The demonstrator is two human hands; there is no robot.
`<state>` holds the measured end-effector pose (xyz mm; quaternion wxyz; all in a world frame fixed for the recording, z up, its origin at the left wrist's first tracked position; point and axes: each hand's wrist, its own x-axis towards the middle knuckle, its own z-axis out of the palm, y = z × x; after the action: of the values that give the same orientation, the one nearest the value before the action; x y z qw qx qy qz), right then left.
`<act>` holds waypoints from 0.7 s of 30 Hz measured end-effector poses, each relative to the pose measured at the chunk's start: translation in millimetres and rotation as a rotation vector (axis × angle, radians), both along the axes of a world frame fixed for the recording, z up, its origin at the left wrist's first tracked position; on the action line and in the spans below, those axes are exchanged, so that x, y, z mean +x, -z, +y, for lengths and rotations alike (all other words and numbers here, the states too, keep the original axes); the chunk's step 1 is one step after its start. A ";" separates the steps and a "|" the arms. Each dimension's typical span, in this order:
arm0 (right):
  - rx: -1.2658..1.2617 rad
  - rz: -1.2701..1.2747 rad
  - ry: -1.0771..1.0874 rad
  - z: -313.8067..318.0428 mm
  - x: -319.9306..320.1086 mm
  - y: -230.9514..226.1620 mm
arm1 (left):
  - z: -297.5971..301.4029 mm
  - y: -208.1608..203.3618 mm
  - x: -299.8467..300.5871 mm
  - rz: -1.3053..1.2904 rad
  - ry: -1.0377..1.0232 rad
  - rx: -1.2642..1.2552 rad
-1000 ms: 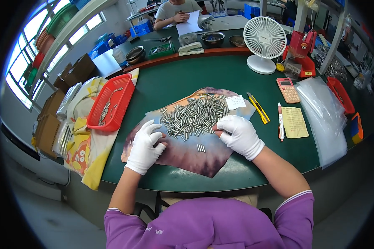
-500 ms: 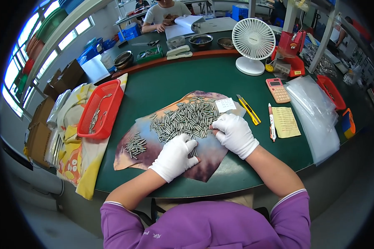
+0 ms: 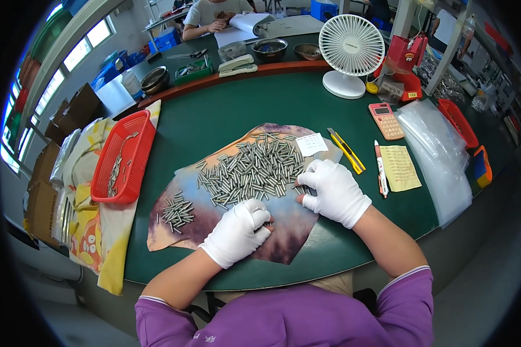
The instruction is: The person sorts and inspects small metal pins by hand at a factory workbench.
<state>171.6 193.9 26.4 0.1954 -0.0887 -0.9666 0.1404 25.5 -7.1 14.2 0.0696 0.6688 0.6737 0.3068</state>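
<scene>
Presently, pins [image 3: 249,172]: heaped mid-frame on cloth [image 3: 281,248], presumably to prevent rolling.
Left hand [image 3: 238,230]: fingers pinched around several pins.
Right hand [image 3: 334,193]: fingers curled at heap's right edge; hold unclear.

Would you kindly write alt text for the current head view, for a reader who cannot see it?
A white-gloved left hand curls over small metal pins on a patterned cloth; the right hand is at the edge of a large pile. A smaller pile lies left, a red basket beyond it.
</scene>
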 end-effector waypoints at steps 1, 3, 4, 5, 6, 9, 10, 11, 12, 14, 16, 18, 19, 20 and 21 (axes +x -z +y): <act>0.010 -0.005 0.011 -1.0 -1.0 1.4 | 0.4 0.3 -0.8 -0.006 0.000 -0.002; 0.014 0.013 0.010 -0.1 -2.6 6.7 | 0.6 1.2 -2.1 -0.002 0.024 0.020; 0.020 0.036 0.010 0.3 -3.1 8.9 | 0.0 1.6 -3.1 -0.007 0.023 0.018; 0.021 0.032 0.009 0.3 -2.5 8.1 | -0.1 1.5 -3.8 -0.003 0.029 -0.007; 0.009 -0.008 0.012 -0.2 -1.6 6.2 | -0.3 1.7 -3.9 0.002 0.036 -0.033; -0.017 -0.066 -0.005 0.0 1.5 2.0 | -1.2 2.6 -3.0 -0.023 0.024 -0.025; -0.033 -0.083 -0.025 0.2 2.3 0.9 | -1.3 3.9 -3.6 -0.024 0.024 -0.025; -0.034 -0.085 -0.025 0.0 2.5 -0.6 | -1.6 5.6 -4.5 -0.035 0.034 -0.010; -0.039 -0.095 -0.069 0.0 2.4 -2.3 | -1.9 6.9 -5.0 -0.045 0.044 0.005; -0.048 -0.108 -0.112 -1.4 2.4 -3.2 | -1.7 6.2 -4.2 -0.056 0.033 0.013; -0.043 -0.059 -0.253 -4.8 0.6 -1.9 | -0.5 4.9 -3.2 -0.069 0.023 0.019; -0.027 -0.048 -0.338 -10.3 -4.2 0.7 | -0.4 3.4 -1.4 -0.103 -0.006 -0.022; -0.005 -0.033 -0.419 -13.4 -6.8 2.2 | -1.4 4.5 -1.3 -0.092 -0.009 -0.022; -0.010 -0.036 -0.420 -16.0 -9.2 4.4 | -1.2 4.0 -1.1 -0.095 -0.010 -0.027; -0.007 0.005 -0.443 -18.6 -11.2 6.6 | -0.9 2.0 -0.5 -0.129 -0.021 -0.026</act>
<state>160.4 175.3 19.8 0.1621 0.1253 -0.9614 0.1836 25.0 -7.9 12.2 0.1184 0.6396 0.6786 0.3412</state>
